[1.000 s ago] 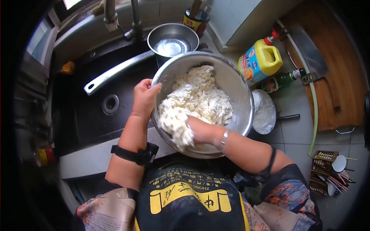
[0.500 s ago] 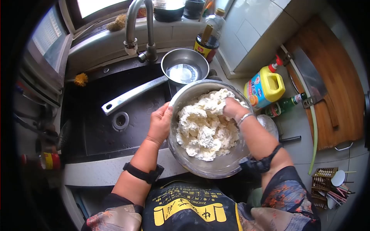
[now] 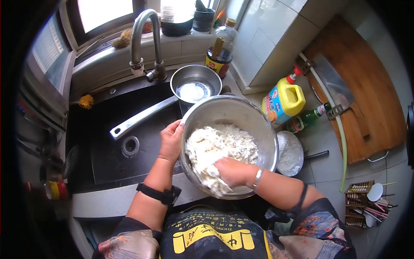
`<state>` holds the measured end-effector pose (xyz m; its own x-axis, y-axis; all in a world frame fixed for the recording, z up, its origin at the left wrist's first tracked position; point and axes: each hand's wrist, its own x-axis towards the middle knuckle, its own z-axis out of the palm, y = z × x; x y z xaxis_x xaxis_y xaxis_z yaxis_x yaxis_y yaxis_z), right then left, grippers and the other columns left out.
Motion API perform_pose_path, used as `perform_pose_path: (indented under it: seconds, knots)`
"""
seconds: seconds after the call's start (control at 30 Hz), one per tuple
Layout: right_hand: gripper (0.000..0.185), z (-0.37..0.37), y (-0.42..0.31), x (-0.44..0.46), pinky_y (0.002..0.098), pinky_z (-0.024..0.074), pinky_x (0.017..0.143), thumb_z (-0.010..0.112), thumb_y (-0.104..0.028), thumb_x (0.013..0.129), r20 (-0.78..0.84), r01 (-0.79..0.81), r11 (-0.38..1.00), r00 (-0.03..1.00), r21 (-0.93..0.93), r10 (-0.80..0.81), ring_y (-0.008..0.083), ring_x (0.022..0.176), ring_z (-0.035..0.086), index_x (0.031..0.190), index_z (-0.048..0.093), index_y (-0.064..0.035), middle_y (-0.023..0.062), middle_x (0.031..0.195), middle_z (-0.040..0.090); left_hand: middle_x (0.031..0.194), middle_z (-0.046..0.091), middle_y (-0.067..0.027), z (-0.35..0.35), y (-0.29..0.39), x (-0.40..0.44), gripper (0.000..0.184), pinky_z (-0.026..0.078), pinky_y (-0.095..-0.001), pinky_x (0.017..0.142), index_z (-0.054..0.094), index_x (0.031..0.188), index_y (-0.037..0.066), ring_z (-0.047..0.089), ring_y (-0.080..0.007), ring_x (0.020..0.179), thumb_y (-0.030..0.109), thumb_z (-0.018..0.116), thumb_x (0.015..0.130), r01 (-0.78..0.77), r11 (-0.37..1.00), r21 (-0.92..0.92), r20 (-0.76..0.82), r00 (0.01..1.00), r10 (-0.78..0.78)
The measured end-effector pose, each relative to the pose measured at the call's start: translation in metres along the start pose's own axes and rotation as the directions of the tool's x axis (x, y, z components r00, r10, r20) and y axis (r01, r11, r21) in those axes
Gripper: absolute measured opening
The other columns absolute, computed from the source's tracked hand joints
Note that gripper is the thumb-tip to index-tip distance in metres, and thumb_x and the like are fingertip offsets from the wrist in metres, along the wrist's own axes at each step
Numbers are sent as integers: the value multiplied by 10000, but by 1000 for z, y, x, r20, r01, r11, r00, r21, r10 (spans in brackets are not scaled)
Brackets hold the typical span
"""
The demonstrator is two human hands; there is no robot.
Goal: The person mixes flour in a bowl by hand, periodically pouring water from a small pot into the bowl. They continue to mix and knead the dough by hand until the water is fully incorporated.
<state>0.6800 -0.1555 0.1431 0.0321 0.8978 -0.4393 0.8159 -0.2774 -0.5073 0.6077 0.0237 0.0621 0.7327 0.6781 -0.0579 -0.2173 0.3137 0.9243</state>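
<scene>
A wide metal bowl [image 3: 268,129] is tilted over the counter's front edge, beside the sink. Its left rim is gripped by my left hand [image 3: 171,140], thumb on top and fingers around the outside. Inside lies a rough, shaggy mass of white dough [image 3: 205,144], with crumbly floury bits towards the far side. My right hand [image 3: 233,172] is pressed into the dough at the near side of the bowl. Its fingers are sunk in the dough and smeared by motion, so their closure is unclear.
A saucepan [image 3: 196,70] of water stands behind the bowl, its handle over the dark sink [image 3: 108,159]. To the right are a bowl of flour [image 3: 290,157], a yellow pump jug [image 3: 286,99], a green bottle [image 3: 308,118], a cleaver [image 3: 330,80] and a wooden board [image 3: 366,64].
My right hand has moved from the bowl's far right side to its near side, shifting dough to the left. The flour bowl shows more. My left hand keeps its hold on the rim.
</scene>
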Motion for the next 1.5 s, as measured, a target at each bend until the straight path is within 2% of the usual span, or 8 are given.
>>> perform_pose_path:
  seconds: [0.2, 0.3, 0.5, 0.8, 0.93, 1.07, 1.13, 1.5]
  knots:
    - [179, 7, 41, -64, 387, 439, 758, 491, -77, 677, 1, -319, 928, 946, -194, 325, 315, 841, 563, 767, 621, 4, 195, 824, 592, 899, 586, -25, 3, 11, -7, 294, 429, -207, 719, 541, 1074, -18, 526, -70, 788, 25, 519, 784, 10, 991, 132, 112, 993, -24]
    - [156, 13, 62, -46, 355, 439, 765, 513, -104, 670, 214, 38, 862, 973, -505, 83, 284, 864, 564, 716, 641, -28, 155, 831, 604, 904, 579, -44, 5, 11, -8, 410, 399, -197, 766, 525, 1083, -13, 529, -101, 813, -24, 457, 678, -52, 966, 254, 108, 994, 26]
    - [175, 10, 66, 18, 307, 454, 747, 548, -162, 669, 147, 22, 706, 982, -708, 117, 222, 855, 579, 747, 677, -73, 106, 834, 615, 915, 590, -102, 0, 23, -11, 487, 409, -234, 790, 480, 1119, -14, 550, -140, 836, -22, 439, 634, -123, 911, 393, 86, 992, 96]
    - [259, 27, 111, 75, 376, 439, 789, 513, -197, 754, -429, -361, 898, 790, 251, 438, 374, 818, 551, 905, 582, 2, 210, 882, 592, 891, 602, -193, -5, 21, -13, 480, 439, -306, 777, 490, 1110, 5, 597, -268, 831, 35, 475, 630, -168, 829, 534, 36, 984, 176]
    - [243, 53, 139, 104, 296, 432, 796, 543, -180, 793, -218, 264, -31, 854, 964, 473, 197, 905, 546, 961, 578, -9, 118, 1005, 597, 898, 608, -185, -4, 0, -10, 453, 443, -303, 774, 518, 1084, 7, 599, -263, 834, 40, 490, 634, -174, 868, 464, -55, 973, 224]
    - [304, 68, 111, 61, 284, 411, 826, 562, -155, 800, -123, -8, 275, 882, 961, 455, 141, 943, 506, 1071, 555, -17, 79, 1077, 572, 901, 611, -177, -6, 0, -4, 443, 444, -293, 774, 533, 1075, 8, 602, -256, 831, 42, 505, 634, -167, 854, 493, -53, 974, 221]
    - [356, 24, 75, 14, 306, 411, 850, 513, -181, 835, -66, -184, 743, 954, 643, 293, 170, 961, 517, 1141, 485, 0, 98, 1111, 540, 900, 612, -177, -9, -3, -1, 441, 446, -290, 771, 533, 1073, 7, 602, -258, 828, 42, 505, 634, -191, 830, 525, -32, 969, 244]
    - [373, -47, 132, 25, 279, 376, 894, 574, -203, 802, -319, -18, 678, 873, 735, 368, 149, 1020, 485, 1131, 521, -36, 62, 1152, 533, 862, 604, -148, -9, 17, -7, 442, 432, -268, 756, 503, 1090, 36, 579, -206, 780, 14, 460, 650, -222, 857, 465, 128, 975, 184]
